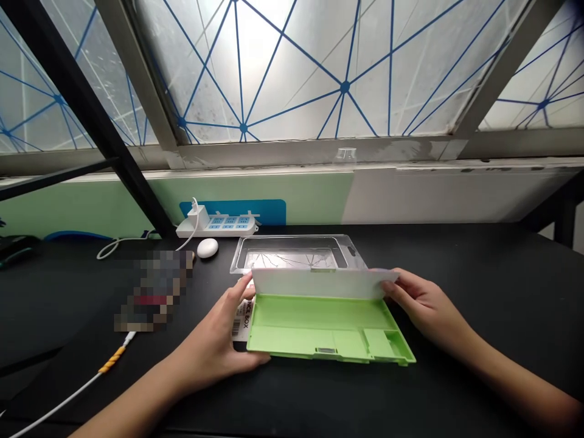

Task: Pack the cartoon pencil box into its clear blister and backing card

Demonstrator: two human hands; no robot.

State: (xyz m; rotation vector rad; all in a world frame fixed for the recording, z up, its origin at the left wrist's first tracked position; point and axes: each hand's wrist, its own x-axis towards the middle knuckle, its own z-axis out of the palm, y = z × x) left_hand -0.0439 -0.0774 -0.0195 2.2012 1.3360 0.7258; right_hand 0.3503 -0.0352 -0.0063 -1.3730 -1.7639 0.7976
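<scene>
A green pencil box [319, 331] lies open on the black desk, its white lid [319, 283] raised upright at the back. My left hand [223, 340] grips the box's left end, thumb on the lid's left corner. My right hand [424, 304] holds the lid's right corner between its fingers. A label card [241, 319] with a barcode sticks out under the left hand. A clear plastic packaging tray [296, 250] lies just behind the box.
A white power strip [219, 225] with a plugged charger sits at the back by the wall, a small white oval object [207, 247] beside it. A white cable [68, 398] with a yellow end crosses the desk's front left. A blurred patch lies left of the box.
</scene>
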